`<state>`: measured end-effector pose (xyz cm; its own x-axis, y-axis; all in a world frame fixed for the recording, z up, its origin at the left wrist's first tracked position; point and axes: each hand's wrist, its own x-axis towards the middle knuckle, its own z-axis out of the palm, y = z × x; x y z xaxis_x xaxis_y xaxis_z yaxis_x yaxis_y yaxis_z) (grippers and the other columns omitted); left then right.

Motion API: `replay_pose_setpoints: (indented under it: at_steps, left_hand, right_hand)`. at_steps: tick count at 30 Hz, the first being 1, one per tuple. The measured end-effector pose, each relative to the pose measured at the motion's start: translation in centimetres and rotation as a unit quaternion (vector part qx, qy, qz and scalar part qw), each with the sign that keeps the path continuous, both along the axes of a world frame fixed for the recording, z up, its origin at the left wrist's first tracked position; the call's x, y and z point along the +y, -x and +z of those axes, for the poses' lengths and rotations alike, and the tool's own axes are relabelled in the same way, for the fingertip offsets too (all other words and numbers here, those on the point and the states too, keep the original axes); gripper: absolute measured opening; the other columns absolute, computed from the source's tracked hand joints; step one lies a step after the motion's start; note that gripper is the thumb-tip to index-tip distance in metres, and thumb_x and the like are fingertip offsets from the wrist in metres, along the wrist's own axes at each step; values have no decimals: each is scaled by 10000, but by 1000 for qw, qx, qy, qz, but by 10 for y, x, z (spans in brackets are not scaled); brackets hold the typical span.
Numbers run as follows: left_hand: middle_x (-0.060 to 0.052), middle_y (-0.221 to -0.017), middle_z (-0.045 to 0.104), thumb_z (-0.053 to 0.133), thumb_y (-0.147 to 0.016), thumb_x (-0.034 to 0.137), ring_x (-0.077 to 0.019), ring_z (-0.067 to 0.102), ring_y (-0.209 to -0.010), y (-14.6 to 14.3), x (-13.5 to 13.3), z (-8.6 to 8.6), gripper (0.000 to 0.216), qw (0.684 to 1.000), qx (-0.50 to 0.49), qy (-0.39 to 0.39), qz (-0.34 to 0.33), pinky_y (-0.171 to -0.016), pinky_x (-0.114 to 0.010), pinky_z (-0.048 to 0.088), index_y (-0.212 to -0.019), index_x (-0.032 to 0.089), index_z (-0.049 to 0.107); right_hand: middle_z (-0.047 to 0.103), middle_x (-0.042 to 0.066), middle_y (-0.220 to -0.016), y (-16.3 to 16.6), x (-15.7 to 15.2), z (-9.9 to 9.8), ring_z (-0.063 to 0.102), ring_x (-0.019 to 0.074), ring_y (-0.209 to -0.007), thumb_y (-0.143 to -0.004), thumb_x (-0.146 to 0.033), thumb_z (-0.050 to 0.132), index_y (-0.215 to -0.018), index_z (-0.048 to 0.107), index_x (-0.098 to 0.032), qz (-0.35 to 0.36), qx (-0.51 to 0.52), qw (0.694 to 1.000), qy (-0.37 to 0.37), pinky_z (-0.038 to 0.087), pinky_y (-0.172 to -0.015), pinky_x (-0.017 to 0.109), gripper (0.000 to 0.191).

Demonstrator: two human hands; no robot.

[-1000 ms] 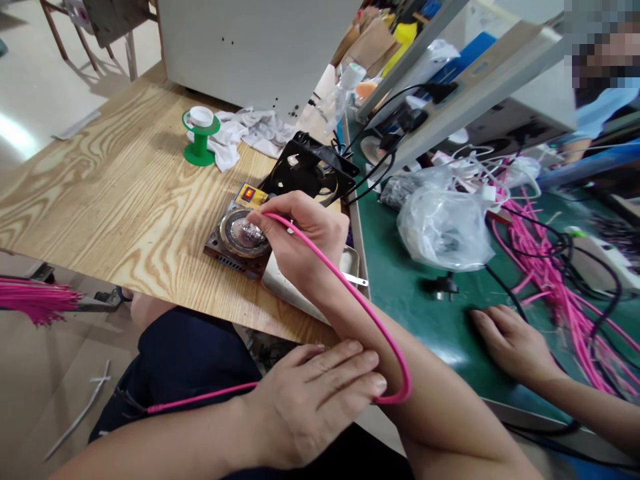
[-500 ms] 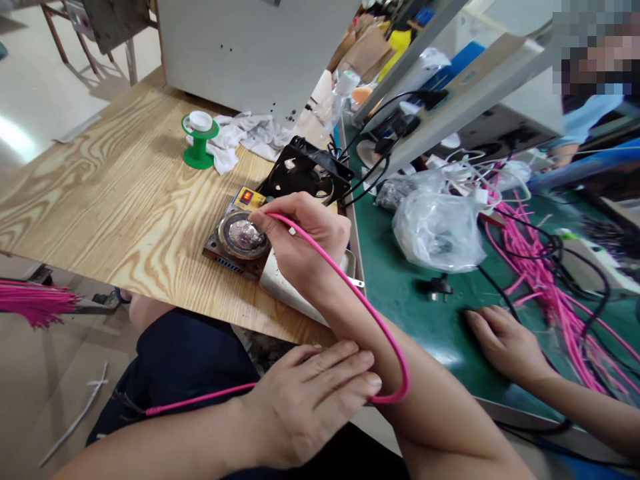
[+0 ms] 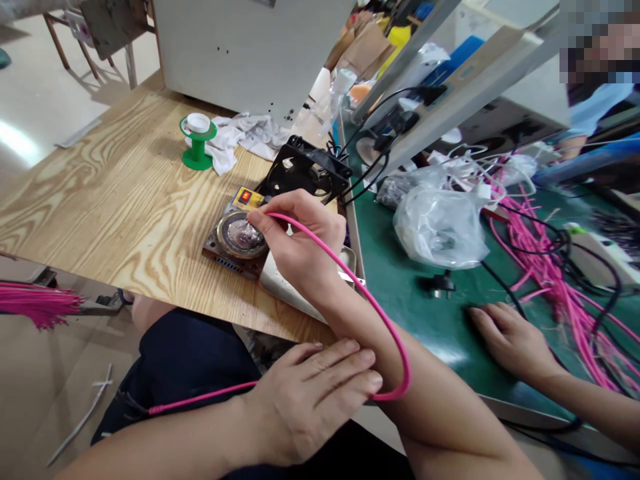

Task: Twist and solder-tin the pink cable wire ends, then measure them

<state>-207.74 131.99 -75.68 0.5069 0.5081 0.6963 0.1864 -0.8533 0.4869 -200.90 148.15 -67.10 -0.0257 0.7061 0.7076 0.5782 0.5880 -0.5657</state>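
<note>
My right hand (image 3: 305, 233) is closed in a pinch on a pink cable (image 3: 380, 313), near one end. Its fingertips are at the edge of a small solder pot (image 3: 243, 235) of shiny metal; the cable's tip is hidden there. From the pinch the cable arches along my right forearm and loops back under my left hand (image 3: 320, 400). That hand lies across the forearm, fingers together and slightly bent, with the cable passing beneath it. The cable's other end, with dark loose wires, lies over my thigh at the lower left.
Behind the pot stands a black fan (image 3: 305, 170), with a green spool (image 3: 199, 143) and white cloth (image 3: 245, 137) further back. A metal tray (image 3: 283, 283) sits beside the pot. A co-worker's hand (image 3: 510, 337) rests on the green table near a plug (image 3: 440, 283), plastic bag (image 3: 440, 223) and pink cables (image 3: 555, 287).
Both hands and the pink cable keep almost the same place. The view has shifted slightly.
</note>
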Motion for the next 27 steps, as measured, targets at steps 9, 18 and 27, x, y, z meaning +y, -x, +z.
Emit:
replay_pose_setpoints:
  at_steps: [9, 18, 27]
  left_hand:
    - [-111, -1567, 624, 197, -1137, 142, -219, 358, -1615, 0, 4, 4, 480, 1000, -6, -5, -1, -1182, -380, 449, -1444, 54, 556]
    - [-118, -1617, 568, 218, -1132, 147, -226, 329, -1629, -1, 0, -1, 478, 1000, 5, -1, -8, -1192, -393, 448, -1479, 49, 532]
    - [-124, -1692, 471, 237, -1097, 124, -236, 231, -1664, -1, 0, -3, 503, 999, 37, -10, -4, -1170, -409, 491, -1506, 48, 519]
  right_hand:
    - [730, -57, -670, 1, 6, -5, 671, 165, -560, -792, -215, 839, -687, 656, -381, -1, 97, 993, 59, 519, -475, 339, 268]
    - [778, -48, -724, 2, 1, -1, 764, 208, -696, -797, -241, 806, -586, 583, -379, 9, 130, 984, 125, 624, -601, 384, 337]
    - [779, -50, -707, 0, 11, -14, 767, 200, -638, -802, -230, 817, -612, 598, -369, 31, 132, 989, 54, 620, -515, 344, 322]
